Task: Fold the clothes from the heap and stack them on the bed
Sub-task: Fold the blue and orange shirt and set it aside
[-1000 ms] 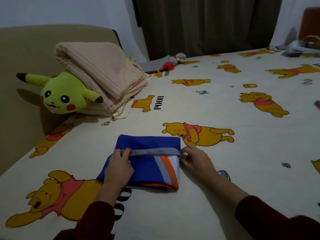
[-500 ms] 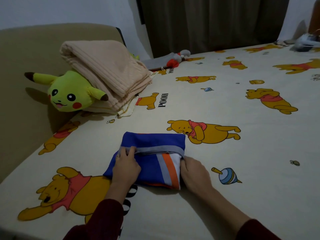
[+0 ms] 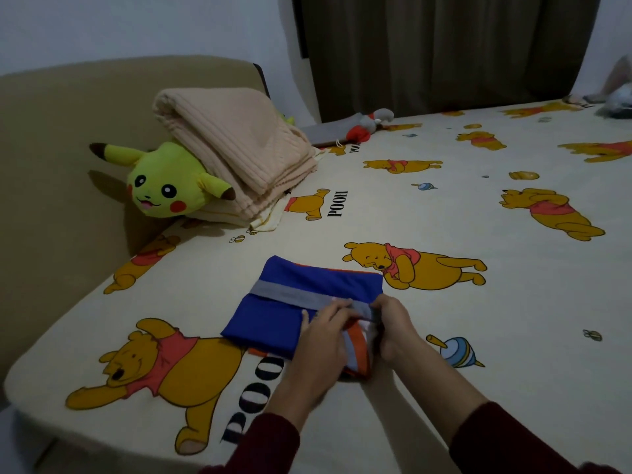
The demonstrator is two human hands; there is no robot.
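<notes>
A folded blue garment (image 3: 294, 302) with a grey band and orange and white stripes lies on the bed sheet (image 3: 478, 319) near the front edge. My left hand (image 3: 321, 340) lies over its right part, fingers reaching to the grey band. My right hand (image 3: 393, 330) grips the garment's right edge at the stripes, fingers curled round the fabric. Both hands meet at the right end of the band. Part of the striped side is hidden under my hands.
A folded beige blanket (image 3: 239, 148) rests on a yellow plush toy (image 3: 164, 186) against the tan headboard (image 3: 58, 148) at left. A grey and red soft toy (image 3: 369, 124) lies by the dark curtain (image 3: 444, 46). More items lie at far right (image 3: 615, 104).
My left hand slid from the garment's left side to its right end. My right hand moved in and took hold of the right edge. The camera shifted slightly.
</notes>
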